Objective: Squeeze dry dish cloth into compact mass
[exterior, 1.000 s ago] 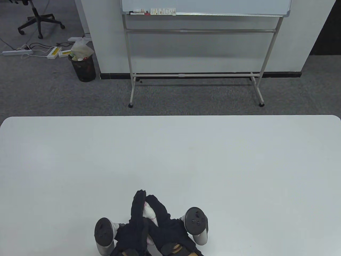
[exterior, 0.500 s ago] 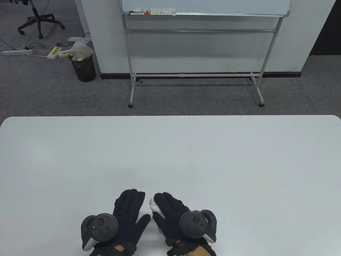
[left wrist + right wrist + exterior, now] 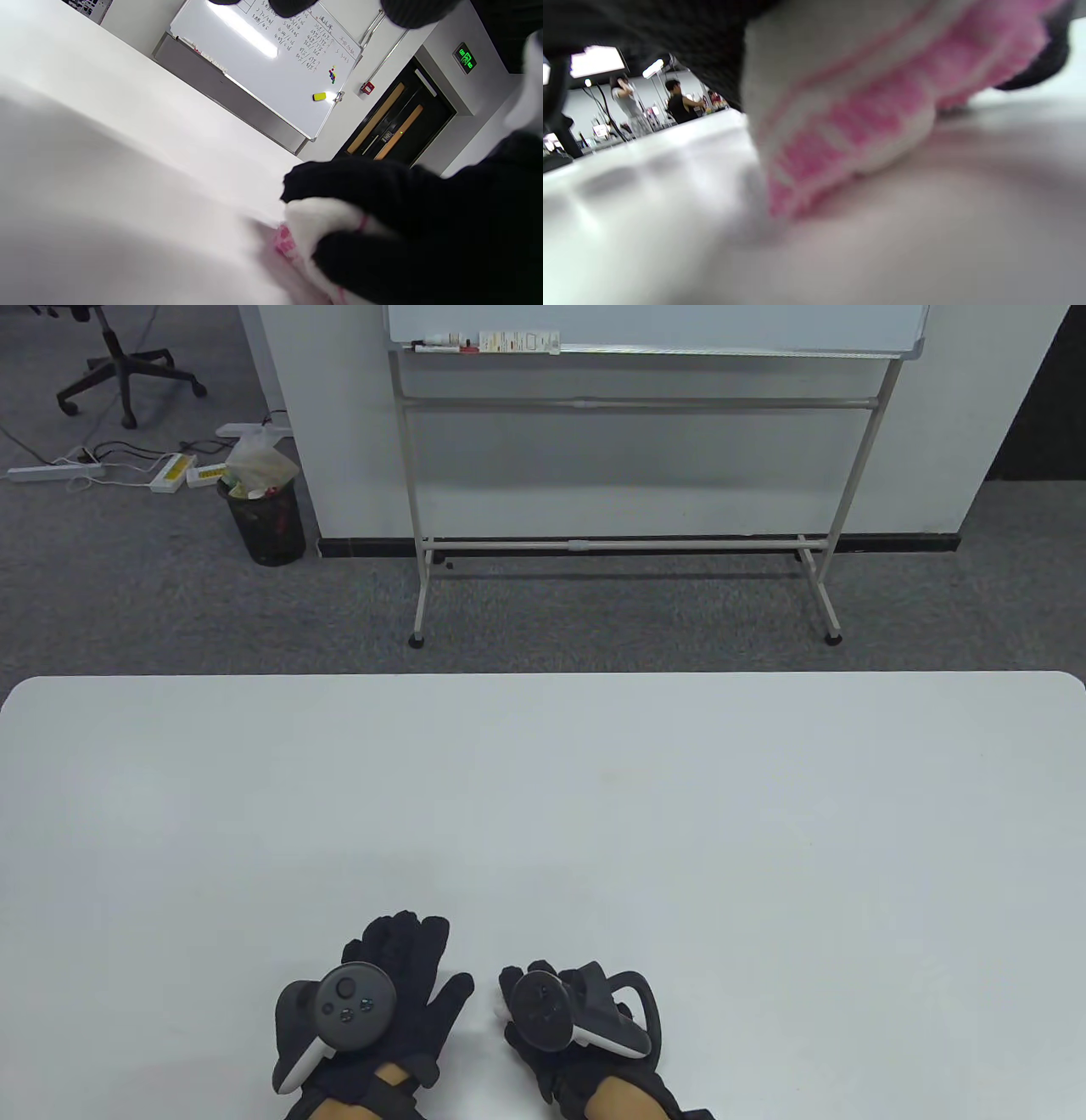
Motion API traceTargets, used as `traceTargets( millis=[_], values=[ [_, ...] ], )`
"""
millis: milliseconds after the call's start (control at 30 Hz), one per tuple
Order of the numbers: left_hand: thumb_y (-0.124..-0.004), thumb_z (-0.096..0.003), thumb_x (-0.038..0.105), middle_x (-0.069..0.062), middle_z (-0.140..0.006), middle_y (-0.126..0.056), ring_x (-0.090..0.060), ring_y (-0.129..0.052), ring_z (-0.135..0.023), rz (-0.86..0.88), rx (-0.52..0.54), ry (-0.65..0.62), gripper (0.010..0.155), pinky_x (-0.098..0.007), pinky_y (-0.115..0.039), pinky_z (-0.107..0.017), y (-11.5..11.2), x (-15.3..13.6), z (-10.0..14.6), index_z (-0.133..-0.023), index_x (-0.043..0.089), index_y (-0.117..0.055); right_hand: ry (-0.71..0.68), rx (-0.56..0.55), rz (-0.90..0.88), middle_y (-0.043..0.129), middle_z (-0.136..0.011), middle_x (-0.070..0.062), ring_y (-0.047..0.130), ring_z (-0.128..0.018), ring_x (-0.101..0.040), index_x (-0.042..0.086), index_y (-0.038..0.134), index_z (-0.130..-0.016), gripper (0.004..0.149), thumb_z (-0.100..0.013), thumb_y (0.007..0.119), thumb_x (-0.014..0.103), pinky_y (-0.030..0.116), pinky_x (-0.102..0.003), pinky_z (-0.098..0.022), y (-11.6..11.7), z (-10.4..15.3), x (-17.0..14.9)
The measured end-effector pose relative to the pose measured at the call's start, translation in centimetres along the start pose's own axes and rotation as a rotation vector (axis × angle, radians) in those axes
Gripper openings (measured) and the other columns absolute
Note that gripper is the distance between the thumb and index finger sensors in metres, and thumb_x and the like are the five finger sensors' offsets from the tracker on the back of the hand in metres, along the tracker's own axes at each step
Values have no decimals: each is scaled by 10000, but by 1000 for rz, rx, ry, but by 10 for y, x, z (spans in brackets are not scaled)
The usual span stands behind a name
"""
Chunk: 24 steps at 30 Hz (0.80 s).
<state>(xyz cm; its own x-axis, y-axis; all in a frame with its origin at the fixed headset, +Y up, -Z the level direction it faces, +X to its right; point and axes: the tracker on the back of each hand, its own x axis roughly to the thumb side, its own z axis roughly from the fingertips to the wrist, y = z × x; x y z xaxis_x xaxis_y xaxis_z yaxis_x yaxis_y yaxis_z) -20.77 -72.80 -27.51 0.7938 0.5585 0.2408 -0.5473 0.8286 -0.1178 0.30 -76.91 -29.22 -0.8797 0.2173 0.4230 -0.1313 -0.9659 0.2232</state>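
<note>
Fingers of the right hand are curled tight around the dish cloth, a white wad with pink stripes that shows only as a small pale sliver at the hand's left side in the table view. Half a second ago more of the cloth peeked out between the two hands near the bottom centre of that view; now the right hand has rolled over it and pulled back toward the bottom edge, so most of the wad is hidden. That suggests the squeeze is well along and the cloth is already bunched small. In the right wrist view the wad presses down on the table.

The left hand has drawn apart from the cloth and lies palm down at the lower left of centre, its fingers spread flat and gripping nothing. The right hand is tipped onto its side, its tracker facing left.
</note>
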Motion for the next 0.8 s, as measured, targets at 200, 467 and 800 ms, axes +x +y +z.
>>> traceTargets(
  millis=[200,467,800],
  values=[
    [-574,-544,629,-192,-1147,-247,-494,-179,-1037,32,8,-4,727,-665,-136,-665,3,-3,5,-1095,206,-361,53,204,37,114,-1116,-62,231,-1034,-461,285,182,-1059,789,-511,649,609,283,-602,-761,21,-11,7],
    [-575,-544,628,-192,-1147,-254,-494,-185,-1038,33,9,-16,725,-667,-142,-667,5,-6,6,-1095,206,-365,75,225,-12,27,-1104,-20,91,-1058,-404,314,123,-1044,804,-506,632,627,204,-571,-763,23,-12,4],
    [-573,-544,627,-188,-1148,-237,-489,-169,-1039,11,-3,7,724,-666,-135,-667,0,-9,0,-1097,213,-354,19,-22,-227,157,-1119,-91,191,-1050,-451,320,223,-1052,854,-452,743,634,204,-625,-726,-12,6,-11]
  ],
)
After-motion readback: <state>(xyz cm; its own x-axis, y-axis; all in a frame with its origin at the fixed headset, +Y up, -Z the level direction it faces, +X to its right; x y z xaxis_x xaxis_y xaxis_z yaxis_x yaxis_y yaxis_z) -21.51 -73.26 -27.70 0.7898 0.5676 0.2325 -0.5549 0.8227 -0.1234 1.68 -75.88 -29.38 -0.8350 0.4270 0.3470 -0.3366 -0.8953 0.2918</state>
